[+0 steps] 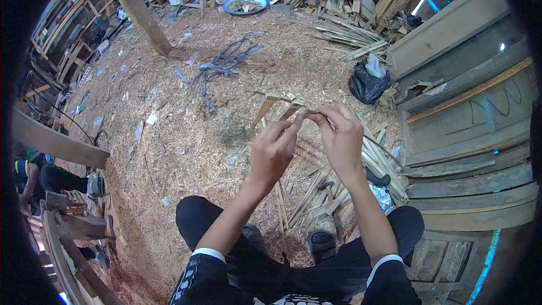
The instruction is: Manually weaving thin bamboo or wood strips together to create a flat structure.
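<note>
I hold a small assembly of thin wooden slats (265, 107) up at the centre: short tapered pieces hang from a narrow crosspiece. My left hand (274, 149) pinches it near its right part, fingers closed. My right hand (341, 141) grips the right end, thumb and fingers closed on it. Below, between my hands and feet, loose pale strips (313, 203) lie in a pile on the shavings, with what looks like a hammer (330, 189) among them, partly hidden.
A wooden post (135, 11), blue-rimmed basin (245, 4), tangled grey strips (217, 69), black bag (367, 85) and scrap heaps (350, 45) surround me on the shavings floor. Plank panels (463, 181) line the right. Another person (53, 181) sits at far left beside timber frames.
</note>
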A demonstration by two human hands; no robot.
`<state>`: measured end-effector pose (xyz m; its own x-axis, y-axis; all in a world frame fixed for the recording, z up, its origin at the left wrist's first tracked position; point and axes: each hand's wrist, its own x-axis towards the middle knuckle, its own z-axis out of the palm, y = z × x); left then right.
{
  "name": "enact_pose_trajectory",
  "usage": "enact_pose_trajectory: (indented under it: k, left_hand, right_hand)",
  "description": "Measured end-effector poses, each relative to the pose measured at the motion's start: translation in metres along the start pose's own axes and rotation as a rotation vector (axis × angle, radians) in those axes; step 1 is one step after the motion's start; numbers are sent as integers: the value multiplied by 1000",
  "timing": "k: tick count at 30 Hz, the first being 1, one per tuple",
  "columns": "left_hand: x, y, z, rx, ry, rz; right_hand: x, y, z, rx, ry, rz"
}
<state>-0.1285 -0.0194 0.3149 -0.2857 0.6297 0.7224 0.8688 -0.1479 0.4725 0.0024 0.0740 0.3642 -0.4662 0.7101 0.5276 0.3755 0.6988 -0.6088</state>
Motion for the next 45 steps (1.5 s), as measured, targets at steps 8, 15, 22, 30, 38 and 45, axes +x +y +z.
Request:
enact_pose_trajectory:
  k: [8, 15, 22, 30, 38, 45]
  left_hand:
    - [7, 13, -19, 28, -3, -73]
    - [-20, 5, 2, -176, -102, -182]
    - [-19, 4, 2, -224, -184, -244]
    - [-5, 7, -16, -267, -182, -278]
    - [-8, -5, -11, -430, -227, -452]
    - [-1, 7, -13, -536, -173, -443]
  right_hand:
    - [5, -17, -22, 39, -101, 114]
    - [-3, 11, -6, 145, -139, 165]
    - [-6, 3, -10, -3, -102, 52]
    - [5, 4, -24, -73, -234, 98]
    - [8, -1, -35, -89, -346, 45]
    - [9, -5, -36, -120, -329, -84]
